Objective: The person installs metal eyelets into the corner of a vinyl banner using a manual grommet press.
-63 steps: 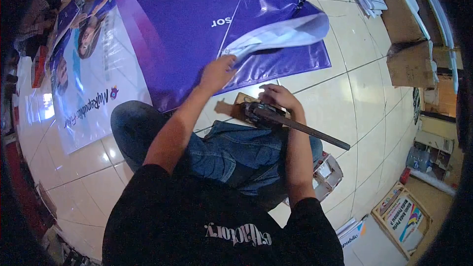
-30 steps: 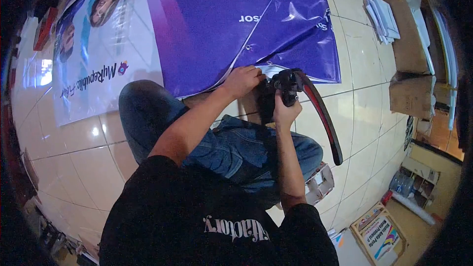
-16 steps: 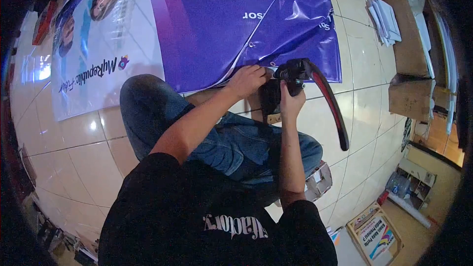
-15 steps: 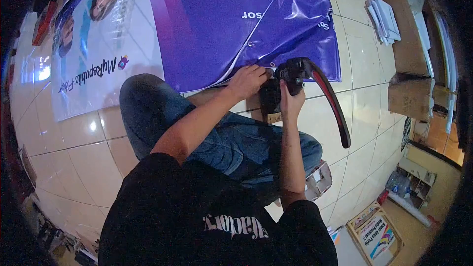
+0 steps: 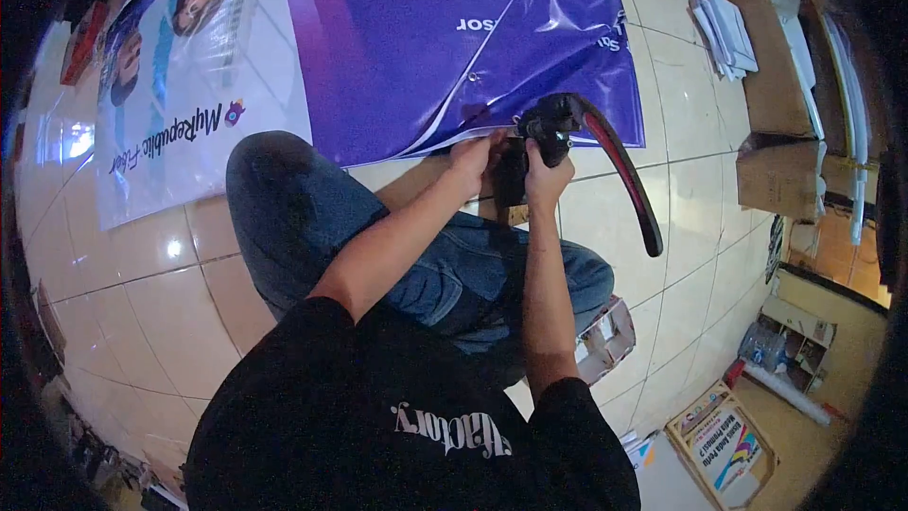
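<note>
One printed banner point(image 5: 378, 47), purple and white, is lying on the tile floor point(image 5: 700, 194) in front of my crossed legs. One black lever-handled hand press point(image 5: 549, 116) is standing at its near edge, just beyond my knees. I am counting two metal eyelets point(image 5: 473, 78) on the purple part: one near the diagonal fold, the other right beside the press head.

The press's single lever point(image 5: 624, 163), black with a red strip, is curving out to my right, its end hanging over bare tile. The press base is sitting in shadow, partly covered by my right hand, and I am unable to make out where the dies are meeting the banner. The QR code is running off the top of view; the fold is cutting a word down to "sor".

My right hand point(image 5: 549, 175) is clamping round the near side of the press body, thumb upward. My left hand point(image 5: 468, 163) is holding its fingers bunched at the banner's edge, beside the press; the tips are partly hidden, so I cannot tell whether they are pinching it.

Farther out, one open carton point(image 5: 624, 317) is sitting beside my right knee, one stack of white sheets point(image 5: 726, 33) is lying right of the banner, and one framed sign point(image 5: 726, 449) is resting at lower right.
</note>
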`<state>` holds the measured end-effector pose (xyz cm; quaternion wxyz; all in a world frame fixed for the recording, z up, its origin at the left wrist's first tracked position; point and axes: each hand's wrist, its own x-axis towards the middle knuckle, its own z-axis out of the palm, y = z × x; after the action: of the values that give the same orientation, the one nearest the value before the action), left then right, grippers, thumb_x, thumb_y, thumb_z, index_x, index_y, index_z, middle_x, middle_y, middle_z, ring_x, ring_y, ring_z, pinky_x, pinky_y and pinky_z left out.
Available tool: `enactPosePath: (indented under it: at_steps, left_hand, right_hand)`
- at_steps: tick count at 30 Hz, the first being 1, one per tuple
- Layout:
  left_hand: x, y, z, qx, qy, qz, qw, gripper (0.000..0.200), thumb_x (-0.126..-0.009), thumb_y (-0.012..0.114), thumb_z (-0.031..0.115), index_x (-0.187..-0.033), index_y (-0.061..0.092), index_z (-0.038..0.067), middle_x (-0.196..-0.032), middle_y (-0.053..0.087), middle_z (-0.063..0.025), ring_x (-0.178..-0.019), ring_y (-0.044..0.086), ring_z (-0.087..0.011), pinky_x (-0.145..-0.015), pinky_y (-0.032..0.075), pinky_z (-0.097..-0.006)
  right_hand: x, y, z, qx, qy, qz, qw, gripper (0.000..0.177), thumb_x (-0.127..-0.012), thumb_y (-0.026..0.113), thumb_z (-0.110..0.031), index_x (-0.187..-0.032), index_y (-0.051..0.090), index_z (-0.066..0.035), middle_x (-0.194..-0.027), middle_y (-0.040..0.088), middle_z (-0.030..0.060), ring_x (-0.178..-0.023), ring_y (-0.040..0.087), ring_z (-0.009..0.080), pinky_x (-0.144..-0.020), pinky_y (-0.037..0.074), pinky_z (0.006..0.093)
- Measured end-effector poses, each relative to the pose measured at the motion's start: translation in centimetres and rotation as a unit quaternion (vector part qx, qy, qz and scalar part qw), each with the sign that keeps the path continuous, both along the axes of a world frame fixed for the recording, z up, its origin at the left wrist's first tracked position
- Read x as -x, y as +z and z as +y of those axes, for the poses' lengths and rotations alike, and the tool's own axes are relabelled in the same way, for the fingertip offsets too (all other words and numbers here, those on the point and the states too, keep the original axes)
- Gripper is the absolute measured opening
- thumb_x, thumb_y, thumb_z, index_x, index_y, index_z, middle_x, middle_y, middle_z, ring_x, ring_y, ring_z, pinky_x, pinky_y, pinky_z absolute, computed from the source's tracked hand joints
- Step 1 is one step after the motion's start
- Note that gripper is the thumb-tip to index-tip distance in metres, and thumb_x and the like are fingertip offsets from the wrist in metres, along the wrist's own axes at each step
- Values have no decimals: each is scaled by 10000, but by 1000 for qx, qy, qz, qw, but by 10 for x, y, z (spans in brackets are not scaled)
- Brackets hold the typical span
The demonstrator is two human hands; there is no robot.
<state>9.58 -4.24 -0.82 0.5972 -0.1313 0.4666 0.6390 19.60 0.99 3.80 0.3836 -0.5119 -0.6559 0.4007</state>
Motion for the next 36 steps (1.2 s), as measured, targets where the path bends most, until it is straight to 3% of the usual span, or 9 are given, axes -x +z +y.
enactPosePath:
  at_steps: [6,8,10,14,16,19,22,30,36]
  left_hand:
    - [2,27,-6,72,-50,323,942,155,-841,586,91,-948,676,25,-847,667,-38,-739,610,-166,-675,458,-311]
    - [-2,6,-1,78,-37,325,942,135,-833,596,88,-917,687,34,-811,667,-35,-694,610,-147,-624,460,-288]
    - [-4,-7,3,59,-9,269,961,125,-817,649,111,-890,680,15,-787,674,-63,-646,622,-128,-536,468,-255]
    - [3,18,0,70,-31,280,957,114,-831,625,104,-895,686,31,-807,668,-35,-680,605,-97,-566,452,-234]
    - [6,6,6,20,-6,244,969,111,-836,632,120,-893,682,39,-823,667,-36,-683,607,-101,-563,452,-236]
    - [3,-2,5,-6,1,234,972,130,-834,643,138,-912,668,37,-844,670,-40,-702,621,-109,-541,453,-229]
    - [-6,2,5,0,7,211,978,134,-837,636,125,-937,647,37,-883,664,-38,-745,632,-121,-532,462,-223]
    - [-7,4,-1,-3,-13,145,989,164,-882,532,50,-1025,604,87,-926,659,-13,-744,618,-95,-546,433,-215]
    - [-12,15,-1,19,-2,173,985,153,-863,560,65,-1003,616,85,-898,661,-13,-670,589,-91,-511,396,-229]
  right_hand:
    - [-19,14,2,87,72,-14,993,347,-774,697,-155,-1053,613,34,-911,666,101,-826,613,136,-749,477,295]
    - [-38,36,-3,99,167,-39,980,446,-822,645,-115,-1225,501,10,-1160,569,111,-1003,544,172,-877,434,307]
    - [-79,58,-13,41,115,-52,991,534,-838,601,-92,-1321,392,-1,-1264,501,121,-1069,514,194,-919,416,322]
    - [-221,82,-36,56,-100,-157,981,368,-848,555,-110,-1188,534,29,-1154,594,158,-981,568,206,-852,447,310]
    - [-303,78,-46,158,-100,-391,901,300,-819,570,-123,-1062,604,51,-961,659,158,-850,603,194,-766,471,325]
    - [-412,17,-46,330,1,-455,827,305,-791,585,-147,-1022,619,49,-849,672,148,-755,612,204,-705,478,349]
    - [-339,37,-50,226,120,-413,874,330,-787,594,-189,-1036,620,26,-894,674,142,-790,618,221,-713,480,347]
    - [-346,20,-67,186,65,-442,875,291,-841,557,-231,-1074,627,-72,-981,663,171,-927,633,273,-794,470,363]
    - [-377,28,-83,122,53,-436,890,272,-837,559,-121,-1057,631,23,-921,680,148,-852,634,221,-766,485,345]
